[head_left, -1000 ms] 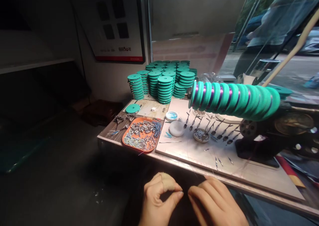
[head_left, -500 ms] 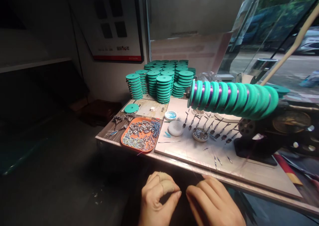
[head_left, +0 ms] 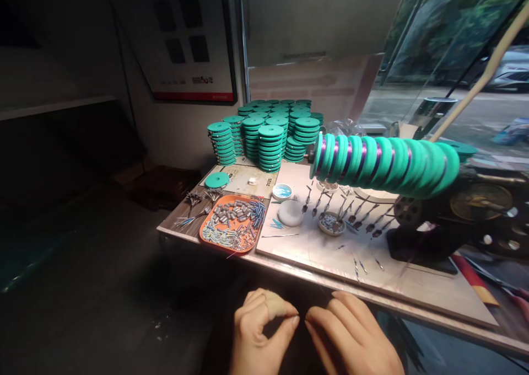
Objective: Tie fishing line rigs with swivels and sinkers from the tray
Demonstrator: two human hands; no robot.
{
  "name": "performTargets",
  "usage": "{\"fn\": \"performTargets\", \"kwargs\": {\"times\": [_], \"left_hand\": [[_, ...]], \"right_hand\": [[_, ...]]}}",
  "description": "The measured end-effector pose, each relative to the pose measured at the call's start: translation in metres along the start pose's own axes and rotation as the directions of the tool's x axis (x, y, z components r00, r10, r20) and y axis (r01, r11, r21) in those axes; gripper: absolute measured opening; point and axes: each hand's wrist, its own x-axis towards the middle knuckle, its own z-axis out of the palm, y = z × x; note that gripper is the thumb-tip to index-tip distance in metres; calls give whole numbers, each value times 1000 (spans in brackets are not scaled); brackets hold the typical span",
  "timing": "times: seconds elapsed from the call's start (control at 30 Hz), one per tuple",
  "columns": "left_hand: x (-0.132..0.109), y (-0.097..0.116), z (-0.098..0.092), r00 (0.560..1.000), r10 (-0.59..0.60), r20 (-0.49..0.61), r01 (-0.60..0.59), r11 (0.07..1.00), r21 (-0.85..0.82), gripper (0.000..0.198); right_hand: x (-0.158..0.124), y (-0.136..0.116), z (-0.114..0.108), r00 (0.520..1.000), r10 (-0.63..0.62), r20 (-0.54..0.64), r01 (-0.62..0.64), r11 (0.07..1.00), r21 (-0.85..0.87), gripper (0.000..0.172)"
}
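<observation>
At the table's front edge my left hand [head_left: 262, 328] is closed, thumb and forefinger pinched together, with a tan wrap around a finger. My right hand [head_left: 353, 331] is also closed in a pinch, its fingertips close to the left ones but apart from them; its thumb is mostly hidden. A faint, very thin fishing line shows by the fingertips, too fine to follow. Beyond the hands, several small line fittings [head_left: 362, 267] lie on a pale board [head_left: 306, 253]. Green foam spools [head_left: 384, 162] wound with purple line sit in a row on a spindle.
An orange tray [head_left: 203, 242] of sinkers and small metal parts stands at the left. Behind it rise stacks of green spools [head_left: 270, 149]. Small dishes [head_left: 332, 231] of parts and a white round lid [head_left: 290, 213] sit on the board. A dark machine [head_left: 425, 248] and scissors [head_left: 496, 278] are at the right.
My hands have drawn slightly closer together, the right one shifting a little left. Both stay pinched. The view has shifted slightly; the things on the table stay in place.
</observation>
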Motion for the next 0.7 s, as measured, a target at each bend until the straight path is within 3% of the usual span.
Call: {"fn": "performTargets", "kwargs": {"times": [0.2, 0.57, 0.7], "left_hand": [[-1, -1, 1, 995, -89, 32, 92, 992, -91, 9], [-3, -2, -1, 1000, 5, 8, -4, 999, -50, 11], [-1, -2, -1, 999, 41, 1, -41, 999, -18, 12]], "right_hand": [[4, 0, 1, 999, -24, 40, 21, 998, 60, 15], [13, -7, 4, 997, 7, -71, -1, 997, 82, 23], [12, -7, 5, 999, -21, -44, 25, 996, 85, 22]]}}
